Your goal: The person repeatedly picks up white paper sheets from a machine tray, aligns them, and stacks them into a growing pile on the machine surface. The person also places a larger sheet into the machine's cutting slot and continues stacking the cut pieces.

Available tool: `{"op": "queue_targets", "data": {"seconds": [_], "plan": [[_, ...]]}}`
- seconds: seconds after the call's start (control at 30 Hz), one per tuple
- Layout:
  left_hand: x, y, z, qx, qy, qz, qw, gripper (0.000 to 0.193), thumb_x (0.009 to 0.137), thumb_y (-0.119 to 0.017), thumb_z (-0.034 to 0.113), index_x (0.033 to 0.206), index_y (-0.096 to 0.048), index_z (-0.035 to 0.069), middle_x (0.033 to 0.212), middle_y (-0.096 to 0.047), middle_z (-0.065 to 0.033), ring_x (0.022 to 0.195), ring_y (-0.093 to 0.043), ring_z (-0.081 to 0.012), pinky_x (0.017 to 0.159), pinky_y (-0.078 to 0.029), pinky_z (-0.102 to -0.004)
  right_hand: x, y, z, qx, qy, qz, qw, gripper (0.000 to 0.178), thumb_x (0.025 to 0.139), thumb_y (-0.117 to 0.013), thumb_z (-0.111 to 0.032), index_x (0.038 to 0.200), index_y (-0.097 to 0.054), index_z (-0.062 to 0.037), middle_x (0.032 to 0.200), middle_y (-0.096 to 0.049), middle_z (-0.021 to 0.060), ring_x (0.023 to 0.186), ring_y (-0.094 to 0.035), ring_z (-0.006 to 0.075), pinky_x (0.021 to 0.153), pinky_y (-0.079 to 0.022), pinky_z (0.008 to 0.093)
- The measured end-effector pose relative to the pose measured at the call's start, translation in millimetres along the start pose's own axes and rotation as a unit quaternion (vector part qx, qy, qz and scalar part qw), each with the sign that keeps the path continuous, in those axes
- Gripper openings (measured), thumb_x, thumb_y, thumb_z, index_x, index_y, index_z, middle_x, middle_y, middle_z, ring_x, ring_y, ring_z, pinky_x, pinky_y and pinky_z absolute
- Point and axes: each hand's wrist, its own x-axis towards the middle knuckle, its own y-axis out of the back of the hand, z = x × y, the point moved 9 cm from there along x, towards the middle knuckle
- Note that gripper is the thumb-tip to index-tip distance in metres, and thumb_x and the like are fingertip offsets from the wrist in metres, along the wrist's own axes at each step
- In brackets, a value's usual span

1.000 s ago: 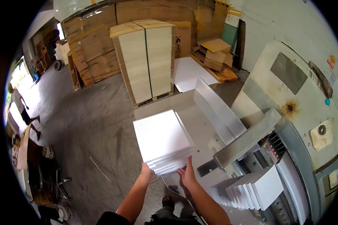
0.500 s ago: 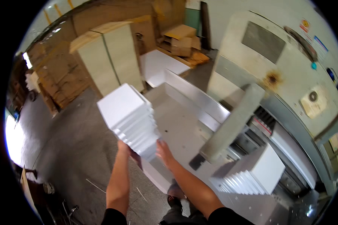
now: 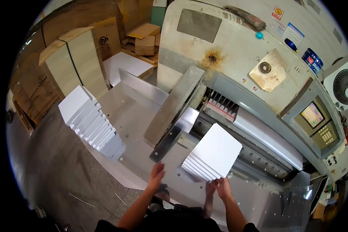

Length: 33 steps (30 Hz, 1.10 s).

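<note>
A tall stack of white sheets (image 3: pixel 216 152), its layers stepped along the left side, rests on the metal table in front of the machine's opening. My right hand (image 3: pixel 222 188) is at its near lower corner, with bent fingers gripping the edge; the fingertips are partly hidden. Over the table's front edge, my left hand (image 3: pixel 156 176) is held with fingers apart and nothing in it. A second stepped stack of white sheets (image 3: pixel 87 116) stands at the table's left end, away from both hands.
The grey metal table (image 3: pixel 143 120) runs under a large cutting machine (image 3: pixel 236 50) with a thick arm (image 3: pixel 176 106) jutting over it. A control panel (image 3: pixel 317 121) and a fan (image 3: pixel 344 87) are at right. Strapped boards (image 3: pixel 71 62) and cardboard boxes (image 3: pixel 145 40) stand behind.
My hands have left the left stack, which now stands on the table's left end. Both moved right; my right hand reached the other stack. The view has turned right.
</note>
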Motion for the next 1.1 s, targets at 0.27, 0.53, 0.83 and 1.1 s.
{"op": "queue_targets", "data": {"seconds": [0.27,0.53,0.83,1.1], "plan": [[32,-103,-27,0.177,0.043,-0.106,0.977,0.078,0.075,-0.067,0.016,0.147,-0.040,0.004,0.120,-0.057,-0.0129,0.091,-0.059,-0.0219,0.078,-0.052,-0.0328,44,-41,-21,-0.026,-0.011,-0.032,0.999,0.089,0.090,-0.036,-0.078,0.153,-0.025,-0.0159,0.150,-0.039,0.0106,0.133,-0.043,0.0301,0.099,-0.043,0.0559],[-8,-84,-16,0.283,-0.002,-0.059,0.957,0.079,0.073,-0.067,0.019,0.145,-0.040,0.000,0.132,-0.055,-0.0216,0.117,-0.056,-0.0332,0.098,-0.046,-0.0390,27,-45,1,-0.024,0.011,-0.114,0.993,0.066,0.102,-0.037,-0.055,0.149,-0.031,-0.0084,0.141,-0.048,0.0108,0.127,-0.049,0.0254,0.101,-0.047,0.0407],[-90,-16,24,0.279,0.003,0.027,0.960,0.071,0.076,-0.067,0.017,0.141,-0.044,-0.001,0.136,-0.054,-0.0222,0.131,-0.048,-0.0340,0.111,-0.036,-0.0388,-94,-144,35,0.062,-0.092,-0.099,0.989,0.048,0.103,-0.042,-0.038,0.136,-0.045,-0.0031,0.124,-0.057,0.0107,0.115,-0.057,0.0252,0.092,-0.053,0.0398],[-125,79,36,0.142,0.005,0.165,0.976,0.059,0.084,-0.061,0.016,0.140,-0.047,0.002,0.136,-0.056,-0.0189,0.132,-0.048,-0.0304,0.111,-0.036,-0.0375,-52,-169,147,-0.049,-0.036,-0.236,0.970,0.054,0.103,-0.042,-0.045,0.139,-0.040,-0.0050,0.126,-0.055,0.0079,0.116,-0.056,0.0227,0.093,-0.051,0.0383]]}}
